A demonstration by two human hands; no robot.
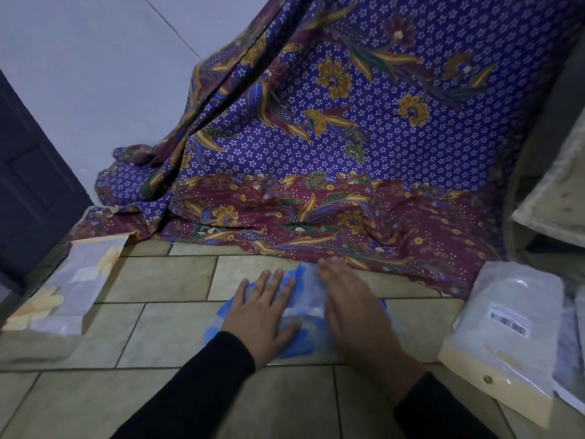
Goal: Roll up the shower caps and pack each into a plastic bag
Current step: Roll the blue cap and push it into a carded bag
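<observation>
A clear shower cap (305, 307) with a blue ruffled edge lies flat on the tiled floor in front of me. My left hand (266, 308) presses on its left half with straight, spread fingers. My right hand (351, 307) lies flat on its right half and is blurred by motion. Both hands cover much of the cap; only blue edge pieces and a pale middle strip show. To the left lies a plastic bag (71, 288) with yellow flower prints. On the right lies a clear packet (506, 327) with a barcode label and a cream strip.
A purple and maroon batik cloth (332, 147) hangs down onto the floor just behind the cap. A dark door (28, 172) stands at the left. A pale shelf edge (554, 198) juts in at the right. Bare tiles (158, 280) lie between the cap and the left bag.
</observation>
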